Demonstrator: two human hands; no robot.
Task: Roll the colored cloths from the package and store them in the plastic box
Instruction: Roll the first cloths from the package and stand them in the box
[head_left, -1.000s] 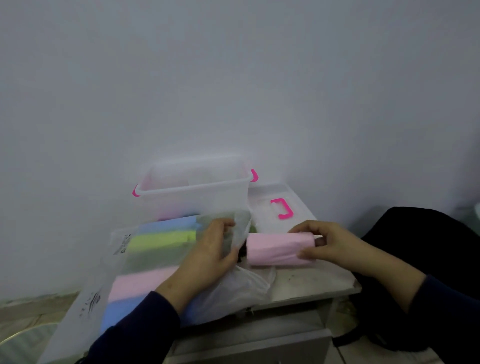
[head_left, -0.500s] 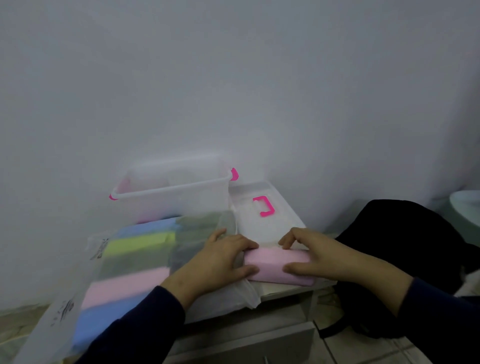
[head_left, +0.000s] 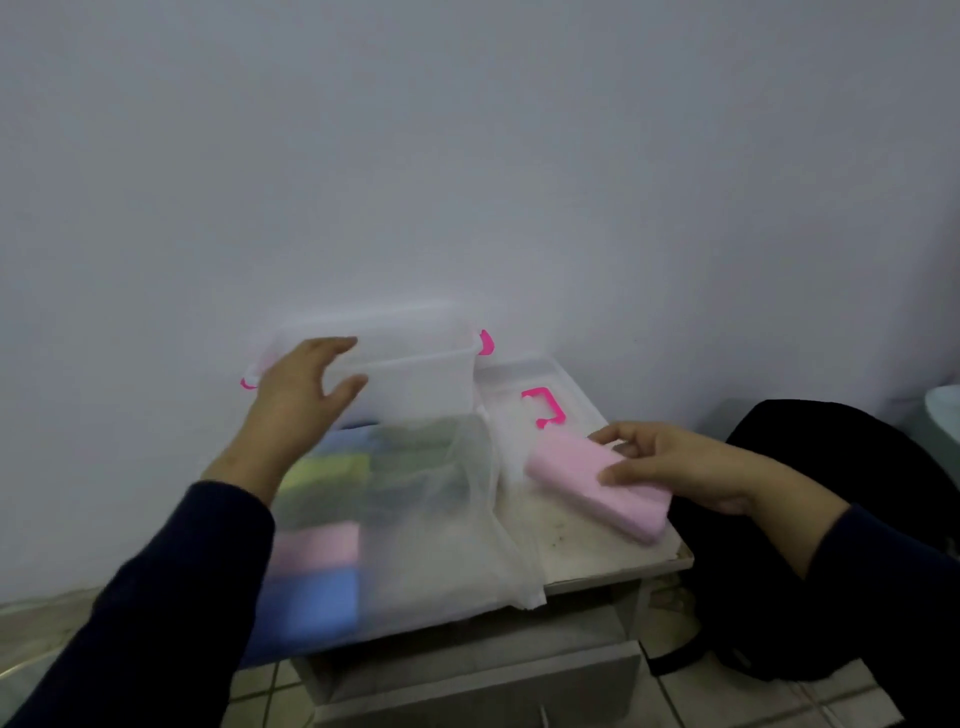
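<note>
A folded pink cloth (head_left: 582, 475) lies on the small table, and my right hand (head_left: 670, 462) holds its right end with thumb below and fingers over the top. The clear package (head_left: 415, 514) lies at the left with blue, green and pink cloths stacked inside. My left hand (head_left: 301, 389) hovers above the package with fingers spread, just in front of the left end of the clear plastic box (head_left: 415, 374) with pink latches. It holds nothing.
The box lid (head_left: 524, 384) with a pink handle lies right of the box against the white wall. The small grey table (head_left: 597, 561) ends just right of the pink cloth. A black bag (head_left: 831, 467) sits on the floor at the right.
My left hand let go of the pink cloth and rose toward the box. My right hand shifted the cloth rightward and turned it at an angle.
</note>
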